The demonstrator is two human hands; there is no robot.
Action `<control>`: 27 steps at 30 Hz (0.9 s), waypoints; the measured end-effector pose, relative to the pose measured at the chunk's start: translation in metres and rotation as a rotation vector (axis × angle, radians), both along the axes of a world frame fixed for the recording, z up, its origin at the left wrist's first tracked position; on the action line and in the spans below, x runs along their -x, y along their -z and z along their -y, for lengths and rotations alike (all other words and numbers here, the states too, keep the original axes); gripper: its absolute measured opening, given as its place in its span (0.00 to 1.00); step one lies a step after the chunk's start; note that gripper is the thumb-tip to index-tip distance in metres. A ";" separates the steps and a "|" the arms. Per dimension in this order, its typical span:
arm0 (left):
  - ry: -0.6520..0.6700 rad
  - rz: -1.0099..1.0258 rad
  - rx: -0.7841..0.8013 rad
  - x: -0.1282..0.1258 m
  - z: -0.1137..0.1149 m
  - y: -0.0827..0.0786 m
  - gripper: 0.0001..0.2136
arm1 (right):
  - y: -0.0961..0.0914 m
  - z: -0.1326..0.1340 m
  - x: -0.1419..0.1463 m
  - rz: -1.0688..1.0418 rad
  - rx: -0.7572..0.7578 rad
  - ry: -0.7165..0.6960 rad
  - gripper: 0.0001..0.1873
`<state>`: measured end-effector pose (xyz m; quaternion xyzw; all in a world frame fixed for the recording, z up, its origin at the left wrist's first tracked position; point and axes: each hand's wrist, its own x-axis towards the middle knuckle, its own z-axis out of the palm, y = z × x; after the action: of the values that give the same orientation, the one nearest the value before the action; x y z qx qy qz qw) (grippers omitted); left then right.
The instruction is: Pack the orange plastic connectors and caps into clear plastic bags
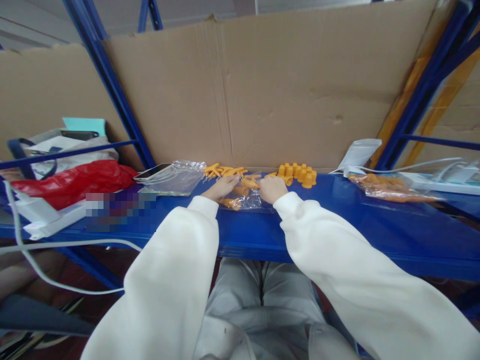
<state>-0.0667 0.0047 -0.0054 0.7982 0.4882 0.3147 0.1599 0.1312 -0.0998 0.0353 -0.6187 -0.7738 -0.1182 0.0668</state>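
Observation:
My left hand (224, 187) and my right hand (272, 189) meet over a small clear plastic bag (243, 200) on the blue shelf (337, 220). Both have their fingers closed on a small orange plastic part (249, 183) held between them. The bag holds more orange parts. Behind the hands lies a loose pile of long orange pieces (224, 171). To the right of it stands a cluster of orange cap-shaped parts (298, 174). White sleeves cover both my arms.
A brown cardboard sheet (285, 85) backs the shelf. To the left lie an empty clear bag (176, 179), a phone (152, 171) and a red plastic bag (71, 184). At the right are another bag of orange parts (386, 189), a white packet (358, 152) and white cables.

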 end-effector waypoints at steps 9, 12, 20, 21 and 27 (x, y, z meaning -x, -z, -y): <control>0.093 -0.024 -0.073 -0.032 0.006 -0.009 0.13 | 0.002 -0.006 -0.004 -0.095 0.006 -0.029 0.21; 0.037 -0.018 -0.057 -0.035 -0.003 -0.007 0.10 | 0.004 -0.011 -0.006 -0.138 0.026 -0.046 0.20; -0.043 -0.100 -0.013 -0.033 -0.016 -0.002 0.06 | 0.013 -0.023 -0.007 -0.305 0.027 -0.116 0.17; -0.052 -0.095 -0.007 -0.033 -0.015 -0.002 0.06 | 0.014 -0.025 -0.007 -0.328 0.033 -0.132 0.17; -0.029 0.015 -0.001 -0.033 -0.016 0.000 0.06 | 0.021 -0.033 -0.008 -0.477 0.052 -0.224 0.16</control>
<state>-0.0338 0.0212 -0.0049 0.7887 0.4984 0.3231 0.1587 0.1392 -0.0663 0.0140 -0.5412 -0.8026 0.0592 0.2439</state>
